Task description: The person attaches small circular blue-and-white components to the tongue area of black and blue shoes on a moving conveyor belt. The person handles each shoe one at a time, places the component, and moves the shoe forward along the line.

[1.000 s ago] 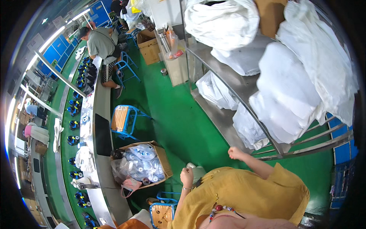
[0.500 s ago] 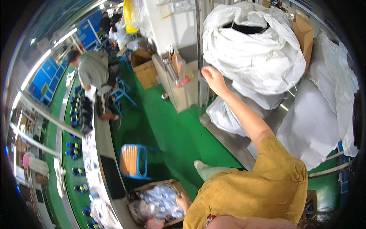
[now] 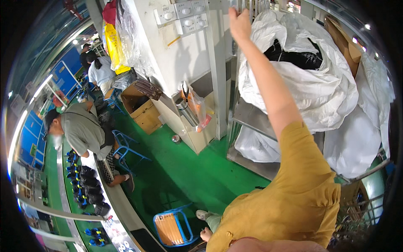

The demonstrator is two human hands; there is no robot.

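Note:
My right arm reaches up and forward. My right hand point(image 3: 240, 26) is closed at the upright metal post of a rack, its fingers curled around the post as far as I can see. Beside that hand, a large white woven sack point(image 3: 294, 90) sits on the rack, its mouth open on black contents. Low at my side, my left hand point(image 3: 206, 234) has its fingers curled, with nothing visible in them. A blue-framed stool with a wooden slatted seat point(image 3: 168, 229) stands close to the left hand.
A white pillar point(image 3: 184, 54) with switches rises ahead, a steel flask point(image 3: 187, 111) at its base. A cardboard box point(image 3: 142, 111) sits left of it. Along the left runs a work line with black and blue parts point(image 3: 86, 180); a person point(image 3: 82, 128) leans over it. More white sacks point(image 3: 350, 145) lie right.
The view has shifted forward and up, bringing the pillar nearer. My right hand appears higher, still at the rack post. The box of plastic bags by my left hand has left the view.

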